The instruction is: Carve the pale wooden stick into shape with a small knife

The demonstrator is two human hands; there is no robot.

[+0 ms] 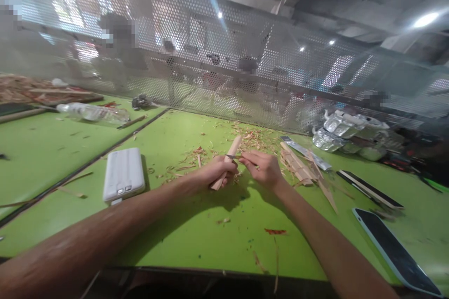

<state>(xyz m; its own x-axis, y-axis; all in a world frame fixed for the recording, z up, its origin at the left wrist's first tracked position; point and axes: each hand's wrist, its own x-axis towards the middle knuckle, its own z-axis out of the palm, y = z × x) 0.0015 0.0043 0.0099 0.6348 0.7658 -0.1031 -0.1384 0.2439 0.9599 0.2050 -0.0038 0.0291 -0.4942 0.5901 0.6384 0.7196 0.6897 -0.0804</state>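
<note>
My left hand point(218, 171) grips a pale wooden stick point(234, 145) that slants up and to the right above the green table point(196, 233). My right hand point(264, 168) holds a small knife point(232, 156), its thin blade lying across the stick just above my left fingers. Wood shavings point(252, 138) are scattered on the table behind and around both hands. A bundle of cut wooden sticks point(298, 166) lies just right of my right hand.
A white power bank point(123, 178) lies left of my arm. A phone point(398, 252) sits at the near right, dark flat strips point(370, 190) beyond it, foil packets point(345, 133) farther back. A plastic bottle point(93, 113) lies far left. Perforated metal screen point(224, 65) backs the table; people sit behind it.
</note>
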